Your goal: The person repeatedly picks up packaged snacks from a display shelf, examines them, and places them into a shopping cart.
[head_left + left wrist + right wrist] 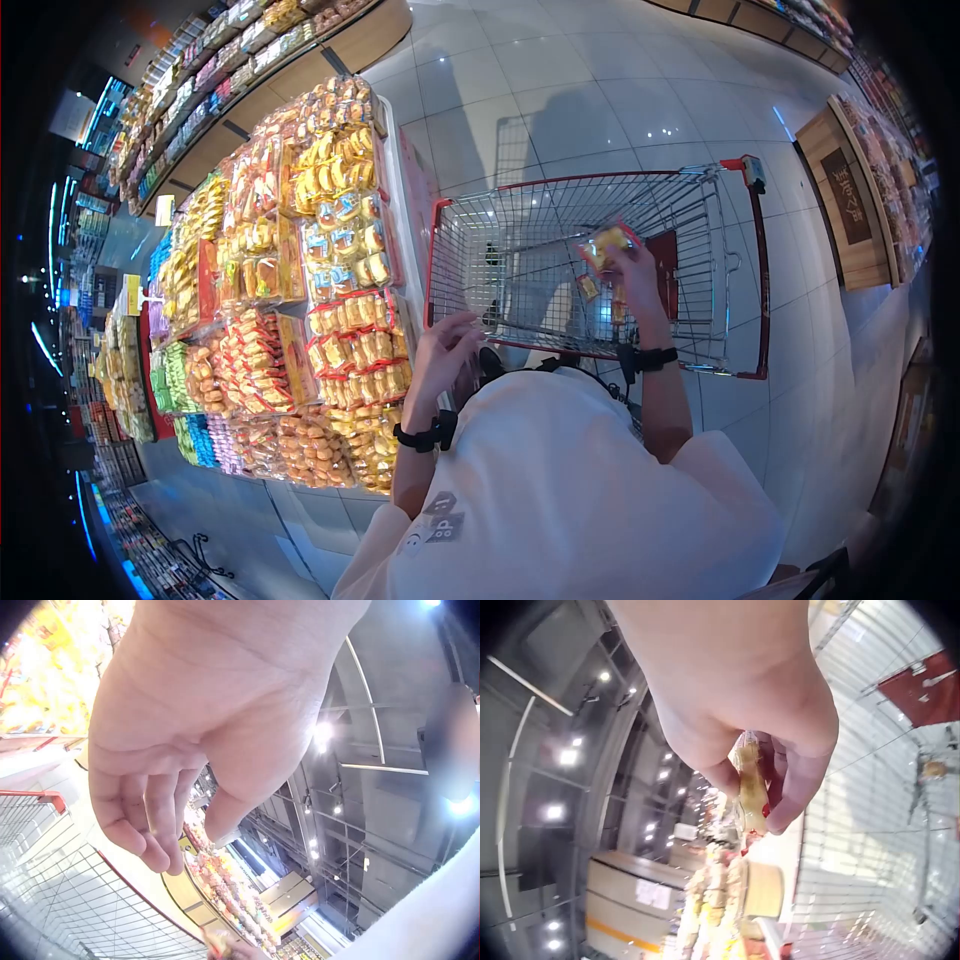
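Observation:
Over the shopping cart (570, 179), my right hand (638, 275) pinches a small clear-wrapped snack packet (606, 245) in yellow and red. In the right wrist view, thumb and fingers close on the two sides of this packet (751, 784), part of which is hidden by the hand. Beside the cart's near left corner is my left hand (445, 352), next to the snack display (345, 240). Its fingers hang loosely bent with nothing between them, as the left wrist view of this hand (195, 727) shows. Inside the cart basket lies another small packet (588, 287).
The display to the left is heaped with packaged breads and cakes, edged by a white rim (402, 190). Pale floor tiles (580, 60) extend beyond the cart. At the right stands a wooden stand (845, 195); shelves (250, 90) line the upper left.

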`<state>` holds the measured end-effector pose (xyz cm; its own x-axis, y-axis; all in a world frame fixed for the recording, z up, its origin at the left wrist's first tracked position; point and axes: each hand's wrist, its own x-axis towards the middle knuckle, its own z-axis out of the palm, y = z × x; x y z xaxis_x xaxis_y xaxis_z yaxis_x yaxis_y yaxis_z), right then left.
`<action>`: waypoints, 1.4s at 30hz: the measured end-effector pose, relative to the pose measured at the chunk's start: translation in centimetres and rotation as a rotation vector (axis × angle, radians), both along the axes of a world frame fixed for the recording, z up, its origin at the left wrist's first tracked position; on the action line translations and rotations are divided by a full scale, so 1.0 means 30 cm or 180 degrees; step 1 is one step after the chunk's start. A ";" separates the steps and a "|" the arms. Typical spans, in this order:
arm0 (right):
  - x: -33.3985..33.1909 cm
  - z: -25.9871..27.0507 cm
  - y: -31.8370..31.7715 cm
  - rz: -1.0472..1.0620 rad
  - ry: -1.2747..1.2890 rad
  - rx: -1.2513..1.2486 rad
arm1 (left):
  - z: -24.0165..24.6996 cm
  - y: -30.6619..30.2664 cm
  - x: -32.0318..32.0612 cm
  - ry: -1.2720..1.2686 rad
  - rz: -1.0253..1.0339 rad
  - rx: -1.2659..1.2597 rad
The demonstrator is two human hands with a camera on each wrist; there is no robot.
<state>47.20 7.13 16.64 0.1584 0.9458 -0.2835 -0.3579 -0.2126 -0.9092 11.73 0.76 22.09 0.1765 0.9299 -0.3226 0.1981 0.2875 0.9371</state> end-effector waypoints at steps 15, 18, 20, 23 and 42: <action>0.313 -0.627 -0.233 0.0036 -0.0417 -0.2268 | 0.006 -0.052 -0.086 0.0084 0.0255 -0.0085; 0.334 -0.639 -0.162 -0.1082 -0.0307 -0.2291 | -0.061 -0.074 -0.098 0.0253 0.0301 0.0149; 0.341 -0.663 -0.157 -0.0926 -0.0567 -0.2186 | -0.068 -0.077 -0.090 0.0260 0.0245 0.0084; 0.337 -0.707 -0.183 -0.0161 -0.0223 -0.2003 | -0.120 -0.069 -0.070 0.0249 0.0058 -0.0058; 0.160 -0.378 -0.573 -0.0973 -0.2067 -0.1249 | -0.103 0.302 0.401 0.0602 -0.2974 -0.0268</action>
